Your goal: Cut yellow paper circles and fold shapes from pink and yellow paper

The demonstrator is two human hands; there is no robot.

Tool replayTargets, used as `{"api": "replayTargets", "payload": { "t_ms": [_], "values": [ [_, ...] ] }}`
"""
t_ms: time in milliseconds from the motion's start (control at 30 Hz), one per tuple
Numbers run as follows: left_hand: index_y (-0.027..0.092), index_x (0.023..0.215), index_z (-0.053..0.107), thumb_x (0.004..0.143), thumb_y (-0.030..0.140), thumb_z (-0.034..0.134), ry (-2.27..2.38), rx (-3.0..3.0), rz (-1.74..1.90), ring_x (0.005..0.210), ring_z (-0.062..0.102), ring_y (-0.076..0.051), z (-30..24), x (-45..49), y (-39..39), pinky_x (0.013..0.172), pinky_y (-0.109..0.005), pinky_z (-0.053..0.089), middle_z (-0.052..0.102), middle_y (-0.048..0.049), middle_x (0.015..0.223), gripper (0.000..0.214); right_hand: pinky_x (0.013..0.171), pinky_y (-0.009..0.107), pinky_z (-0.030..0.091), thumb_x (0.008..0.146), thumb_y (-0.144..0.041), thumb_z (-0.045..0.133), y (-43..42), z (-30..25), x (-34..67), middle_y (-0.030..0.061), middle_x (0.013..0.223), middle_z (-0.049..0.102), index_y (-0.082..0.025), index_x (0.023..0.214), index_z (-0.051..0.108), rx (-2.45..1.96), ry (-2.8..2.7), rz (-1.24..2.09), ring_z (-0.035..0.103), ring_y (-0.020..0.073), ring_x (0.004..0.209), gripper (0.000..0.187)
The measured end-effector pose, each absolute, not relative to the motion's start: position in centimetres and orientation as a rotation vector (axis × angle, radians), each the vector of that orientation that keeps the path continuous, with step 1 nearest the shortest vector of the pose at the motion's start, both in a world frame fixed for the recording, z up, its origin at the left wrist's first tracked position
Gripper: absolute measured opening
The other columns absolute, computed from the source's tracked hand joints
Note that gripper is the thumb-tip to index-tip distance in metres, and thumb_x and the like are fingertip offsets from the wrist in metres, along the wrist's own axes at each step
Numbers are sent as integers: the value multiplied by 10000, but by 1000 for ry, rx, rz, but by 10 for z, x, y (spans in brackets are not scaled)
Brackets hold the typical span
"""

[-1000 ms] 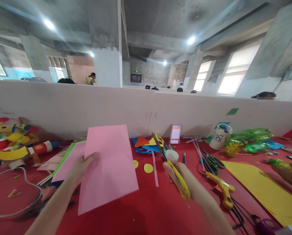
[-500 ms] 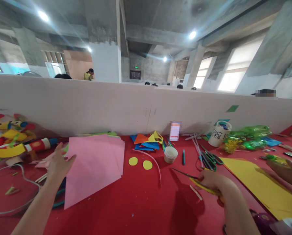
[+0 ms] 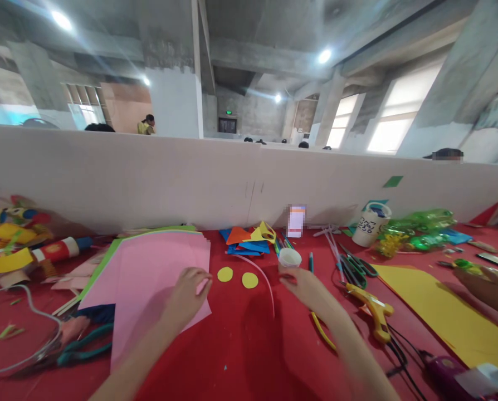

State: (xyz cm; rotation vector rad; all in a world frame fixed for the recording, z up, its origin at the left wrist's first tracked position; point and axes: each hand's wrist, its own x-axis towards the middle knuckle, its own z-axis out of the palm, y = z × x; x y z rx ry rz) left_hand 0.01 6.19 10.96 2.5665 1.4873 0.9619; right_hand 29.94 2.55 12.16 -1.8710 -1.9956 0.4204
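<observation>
My left hand [image 3: 186, 295] rests on a pink paper sheet [image 3: 149, 278] that lies on the red table [image 3: 249, 356], its fingers curled over the sheet's right edge. My right hand [image 3: 303, 284] is stretched forward with nothing in it, fingertips just short of a small white cup [image 3: 289, 257]. Yellow-handled scissors [image 3: 322, 331] lie on the table under my right forearm. Two yellow paper circles [image 3: 225, 274] and a thin pink strip [image 3: 265, 278] lie between my hands.
A yellow glue gun [image 3: 374, 312], green scissors [image 3: 353, 270] and a large yellow sheet [image 3: 441, 317] lie to the right, where another person's hand [image 3: 487, 284] rests. Coloured paper scraps [image 3: 244, 239] and a lettered cup [image 3: 370, 225] sit by the white partition [image 3: 149, 178]. A paper craft toy [image 3: 15, 245] stands at the left.
The pink sheet was laid flat on the table and my left hand moved onto its right edge. My right hand let go of the yellow scissors and reached toward the small cup.
</observation>
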Motion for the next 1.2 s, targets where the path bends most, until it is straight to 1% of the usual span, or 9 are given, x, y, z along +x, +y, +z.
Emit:
{"api": "replayTargets", "payload": {
  "t_ms": [67,133,200,300,433,533,733,1033,1200],
  "values": [
    [189,856,645,842,222,439,1361,2587,924,857,570,-207,101,13,52,796,-367,460,652,-61,848,208,925,281,378,849,-219,455,32,108,274,72,1196,582,-202,1138,584,-1765,-2048,370,520,187,1105,317],
    [192,872,638,847,211,434,1309,2596,931,851,576,-205,94,20,44,787,-375,475,647,-60,857,207,954,328,364,837,-181,468,37,94,257,130,1231,549,-139,1124,598,-1741,-2070,337,495,230,1137,318],
    [196,893,633,844,194,435,1286,2605,930,869,581,-203,89,22,39,789,-371,488,646,-59,888,204,943,336,377,836,-113,430,39,86,249,156,1144,604,-93,1066,628,-1739,-2075,310,546,237,1065,304],
    [202,984,610,841,188,442,1324,2615,960,927,576,-211,83,20,37,816,-378,492,639,-63,958,221,909,310,402,818,-65,423,40,86,250,130,1017,661,-95,980,661,-1731,-2074,267,588,226,964,289],
    [197,1054,576,840,192,450,1390,2626,1014,962,567,-221,78,18,40,836,-396,487,628,-71,996,248,906,340,398,815,-115,474,37,89,252,125,1130,604,-130,1112,601,-1719,-2055,192,544,253,1032,324],
    [186,1050,575,847,190,440,1376,2646,979,962,565,-218,77,17,40,831,-388,491,623,-74,991,244,916,348,389,836,-134,459,39,80,251,125,1169,582,-152,1102,613,-1706,-2061,175,528,253,1061,308],
    [187,1013,583,860,194,428,1372,2644,962,950,562,-206,78,15,39,828,-370,491,616,-68,970,218,850,301,426,831,-39,376,48,61,258,104,932,674,-127,914,671,-1708,-2027,174,597,210,887,319],
    [184,992,591,861,206,437,1365,2695,986,916,571,-202,70,14,43,803,-364,501,621,-64,939,203,780,299,445,810,-42,417,51,53,263,90,888,651,-146,923,638,-1696,-1957,108,591,205,828,269],
    [182,996,589,858,188,435,1354,2691,959,920,569,-197,67,12,42,810,-359,497,623,-62,947,207,770,321,439,803,-152,537,53,46,262,94,858,630,-142,868,637,-1677,-1961,64,576,224,815,120]
  ]
}}
